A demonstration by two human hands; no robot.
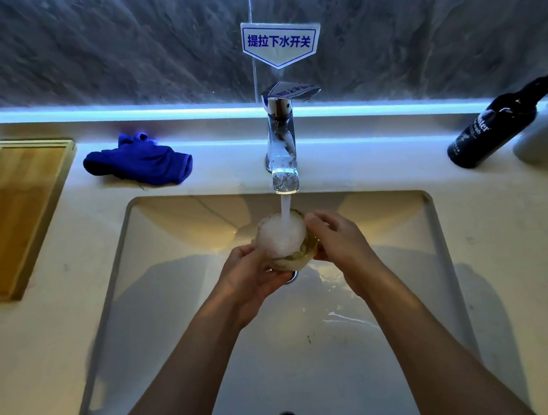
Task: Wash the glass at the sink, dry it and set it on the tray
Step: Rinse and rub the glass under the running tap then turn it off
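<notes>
The glass [283, 240] is held over the middle of the sink [440, 255], mouth tilted up toward the tap [280, 144], whose stream [285, 207] foams into it. It is clamped between both hands: the left hand [253, 273] is cupped under its base, the right hand [336, 234] is closed on its right wall. The blue cloth [139, 161] lies on the bench near the back edge, left of the tap; the wooden tray [5, 219] sits at the bench's left edge. Drying is judged to call for a leftward reach, the left hand being nearer. Both forearms are extended forward, converging on the glass.
</notes>
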